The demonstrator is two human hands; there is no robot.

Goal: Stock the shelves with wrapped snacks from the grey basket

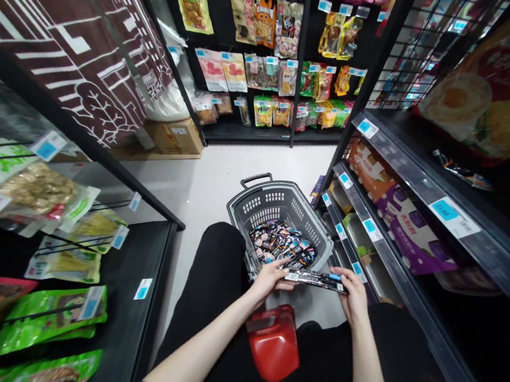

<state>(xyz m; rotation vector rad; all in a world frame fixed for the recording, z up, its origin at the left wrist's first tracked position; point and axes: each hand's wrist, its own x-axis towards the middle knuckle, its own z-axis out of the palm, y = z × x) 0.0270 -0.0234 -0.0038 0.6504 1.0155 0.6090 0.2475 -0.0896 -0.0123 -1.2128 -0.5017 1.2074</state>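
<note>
On the shop-aisle floor [219, 183], one grey shopping basket [292, 198] holds dozens of small packets [281, 241]; by its five-o'clock side, your left hand [269, 279] and right hand [354, 293] grip one black strip [313, 279].

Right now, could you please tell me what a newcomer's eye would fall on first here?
Probably the bright red object, low in the middle of the view. Just beyond it, the left hand and right hand hold a long dark strip by a grey basket of small packets. A brown surface with white drawings fills much of the upper left.
</note>
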